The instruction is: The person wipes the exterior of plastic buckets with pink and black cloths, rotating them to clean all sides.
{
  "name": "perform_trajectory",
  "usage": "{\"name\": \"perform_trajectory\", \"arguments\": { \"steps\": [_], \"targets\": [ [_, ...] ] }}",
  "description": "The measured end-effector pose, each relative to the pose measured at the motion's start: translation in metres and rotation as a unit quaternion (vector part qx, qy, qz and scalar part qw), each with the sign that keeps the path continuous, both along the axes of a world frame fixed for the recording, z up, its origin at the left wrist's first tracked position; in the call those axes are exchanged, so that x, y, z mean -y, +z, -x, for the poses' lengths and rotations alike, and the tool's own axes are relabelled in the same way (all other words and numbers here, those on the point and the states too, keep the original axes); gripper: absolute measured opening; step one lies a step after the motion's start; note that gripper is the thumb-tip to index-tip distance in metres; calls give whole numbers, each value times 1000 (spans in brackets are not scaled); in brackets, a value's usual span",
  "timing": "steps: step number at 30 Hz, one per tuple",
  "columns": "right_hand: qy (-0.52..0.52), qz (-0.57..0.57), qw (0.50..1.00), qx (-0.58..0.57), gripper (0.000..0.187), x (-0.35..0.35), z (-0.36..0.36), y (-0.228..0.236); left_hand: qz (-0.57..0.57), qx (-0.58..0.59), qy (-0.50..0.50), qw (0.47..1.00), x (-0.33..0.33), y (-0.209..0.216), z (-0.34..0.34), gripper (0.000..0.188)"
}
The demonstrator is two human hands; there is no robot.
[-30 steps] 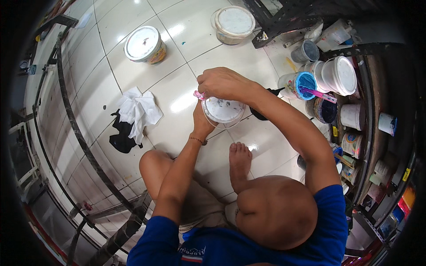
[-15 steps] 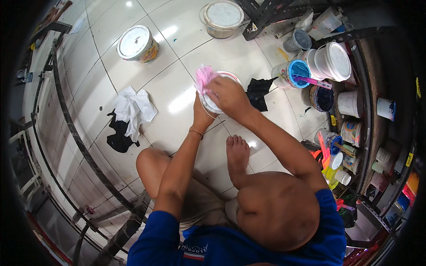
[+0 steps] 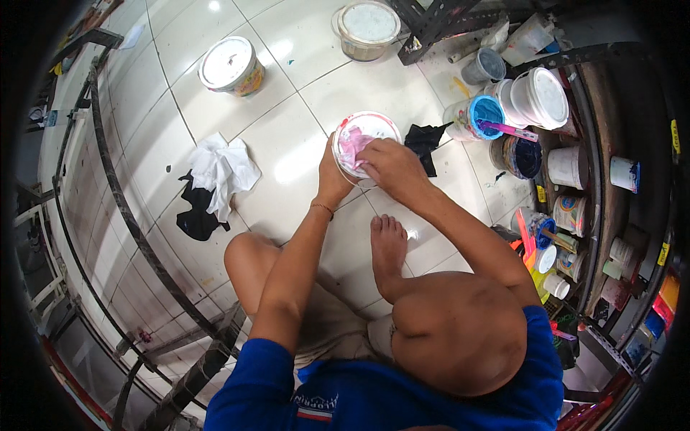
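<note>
A round white tub (image 3: 384,128) with red smears round its lid is in front of me, above the tiled floor. My left hand (image 3: 335,172) grips its left side, the fingers partly hidden behind it. Against the lid, my right hand (image 3: 394,167) presses a crumpled pink cloth (image 3: 352,146), with the fingers bunched on it. A thin wire handle hangs at the tub's near side. Just right of the tub lies a black rag (image 3: 425,147) on the floor.
White cloth (image 3: 224,171) and black cloth (image 3: 200,213) lie at left. Two lidded tubs, one patterned (image 3: 233,66) and one pale (image 3: 366,29), stand farther off. Paint containers, including an open blue one (image 3: 486,115), crowd the right by a shelf. A dark metal frame (image 3: 129,208) runs along the left.
My right hand has moved slightly right and down, drawing the pink cloth from the lid's left edge onto its top. My left hand still holds the tub, whose lid now shows more.
</note>
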State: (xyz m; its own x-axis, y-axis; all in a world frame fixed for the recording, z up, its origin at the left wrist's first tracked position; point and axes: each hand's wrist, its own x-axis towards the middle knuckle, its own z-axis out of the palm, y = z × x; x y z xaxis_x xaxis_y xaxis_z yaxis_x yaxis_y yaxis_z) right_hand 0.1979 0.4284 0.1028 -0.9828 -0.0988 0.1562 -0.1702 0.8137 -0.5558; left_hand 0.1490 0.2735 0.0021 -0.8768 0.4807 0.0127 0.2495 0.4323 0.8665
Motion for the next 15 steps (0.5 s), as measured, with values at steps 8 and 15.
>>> {"name": "perform_trajectory", "arguments": {
  "steps": [8,15],
  "targets": [
    [-2,-10,1000,-16,14,19,15,-6,-58,12,39,997,-8,6,-5,88],
    [65,25,997,-39,15,3,1,-3,-10,-2,-3,1000,-1,-2,-6,85]
  ]
}}
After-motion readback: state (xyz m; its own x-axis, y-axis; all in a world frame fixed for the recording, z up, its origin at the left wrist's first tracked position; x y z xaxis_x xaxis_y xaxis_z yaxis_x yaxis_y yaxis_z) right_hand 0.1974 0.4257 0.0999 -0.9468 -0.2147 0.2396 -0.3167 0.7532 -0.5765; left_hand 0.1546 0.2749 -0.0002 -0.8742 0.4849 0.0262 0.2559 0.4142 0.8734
